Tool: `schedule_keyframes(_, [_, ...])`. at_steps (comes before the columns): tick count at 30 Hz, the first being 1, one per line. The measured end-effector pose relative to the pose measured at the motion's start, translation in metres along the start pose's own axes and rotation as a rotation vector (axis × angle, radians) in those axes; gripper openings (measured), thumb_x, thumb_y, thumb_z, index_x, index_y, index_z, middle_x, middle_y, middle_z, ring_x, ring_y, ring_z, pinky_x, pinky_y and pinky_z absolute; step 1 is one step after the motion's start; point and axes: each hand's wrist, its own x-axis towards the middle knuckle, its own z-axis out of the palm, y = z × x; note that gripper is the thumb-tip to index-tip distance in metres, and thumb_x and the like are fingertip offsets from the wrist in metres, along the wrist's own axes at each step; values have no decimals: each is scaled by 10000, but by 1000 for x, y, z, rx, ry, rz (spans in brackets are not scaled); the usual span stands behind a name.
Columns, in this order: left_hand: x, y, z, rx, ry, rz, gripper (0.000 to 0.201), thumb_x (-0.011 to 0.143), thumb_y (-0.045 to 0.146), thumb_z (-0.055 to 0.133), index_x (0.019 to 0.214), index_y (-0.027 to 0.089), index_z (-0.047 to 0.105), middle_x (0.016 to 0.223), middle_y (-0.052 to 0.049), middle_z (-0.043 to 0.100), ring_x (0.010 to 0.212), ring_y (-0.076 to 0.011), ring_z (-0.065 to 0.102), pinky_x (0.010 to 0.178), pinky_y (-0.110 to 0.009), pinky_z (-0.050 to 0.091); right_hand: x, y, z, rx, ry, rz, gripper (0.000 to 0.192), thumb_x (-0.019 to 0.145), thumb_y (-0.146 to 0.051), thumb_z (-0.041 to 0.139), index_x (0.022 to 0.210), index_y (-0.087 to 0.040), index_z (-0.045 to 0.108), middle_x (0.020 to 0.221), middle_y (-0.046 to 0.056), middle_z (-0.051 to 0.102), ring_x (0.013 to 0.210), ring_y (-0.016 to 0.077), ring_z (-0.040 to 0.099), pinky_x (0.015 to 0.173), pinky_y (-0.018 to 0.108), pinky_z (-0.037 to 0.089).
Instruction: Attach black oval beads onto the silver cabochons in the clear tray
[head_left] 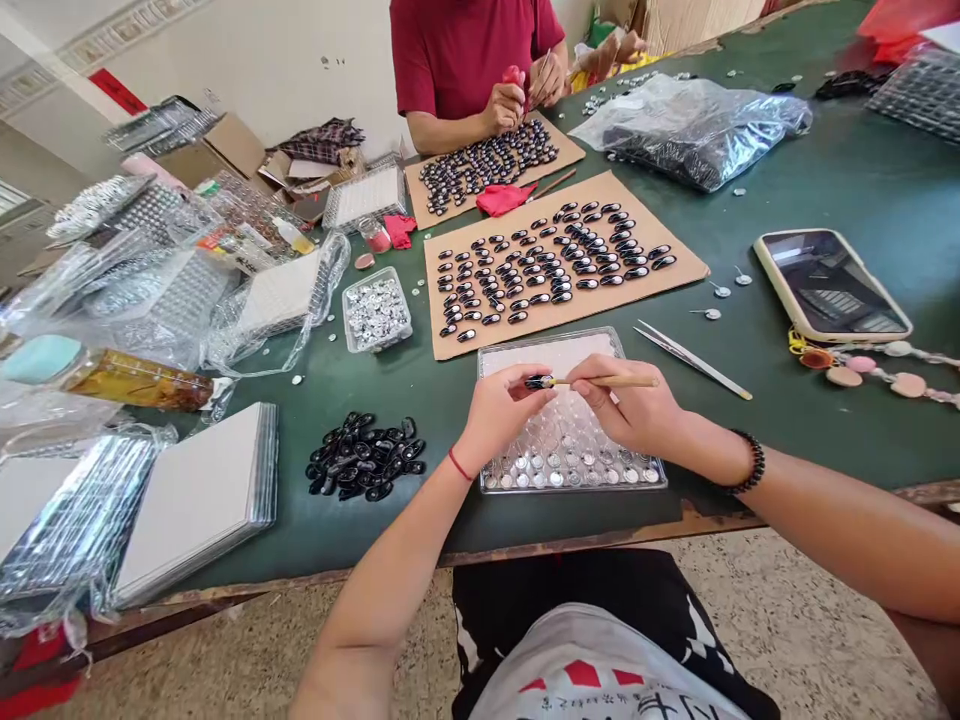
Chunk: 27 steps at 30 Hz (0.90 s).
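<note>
A thin wooden stick (pixel 607 381) with a dark tip is lying level, its long axis running left to right above the clear tray (pixel 525 352) on the green desk (pixel 825 180). The right hand (pixel 637 410) is pinching its shaft with closed fingers. The left hand (pixel 499 410) is closing its fingertips on a small black piece (pixel 537 382) at the tip.
</note>
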Motion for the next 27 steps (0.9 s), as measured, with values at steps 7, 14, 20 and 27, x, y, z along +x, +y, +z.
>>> schedule_keyframes(7, [-1, 2, 1, -25, 16, -9, 291, 678, 294, 618, 934, 159, 641, 649, -23, 631, 569, -118, 574, 582, -243, 479, 1, -2, 0, -45, -36, -27, 107, 860, -193, 390, 818, -172, 486, 671, 15, 582, 541, 102, 504, 518, 221, 366])
schedule_keyframes(14, [-1, 2, 6, -137, 77, -4, 197, 769, 266, 503, 886, 150, 613, 700, -23, 626, 602, -108, 597, 605, -239, 505, -2, -6, 5, -97, -94, -88, 96, 847, -212, 412, 823, -170, 495, 726, 26, 601, 575, 114, 514, 550, 245, 362])
schedule_keyframes(20, [-6, 2, 13, -200, 189, 53, 145, 805, 289, 469, 858, 175, 541, 645, 12, 545, 536, -72, 545, 517, -204, 469, 9, -1, 4, 519, -41, 385, 150, 870, -287, 383, 822, -179, 476, 708, 8, 561, 455, 70, 447, 461, 228, 336])
schedule_keyframes(27, [49, 13, -28, -66, 236, 174, 141, 805, 277, 466, 893, 190, 534, 673, 2, 552, 510, -62, 525, 488, -191, 459, 21, 14, -11, 1321, 143, 948, 190, 856, -300, 400, 752, -170, 491, 671, -22, 504, 344, 24, 360, 370, 214, 242])
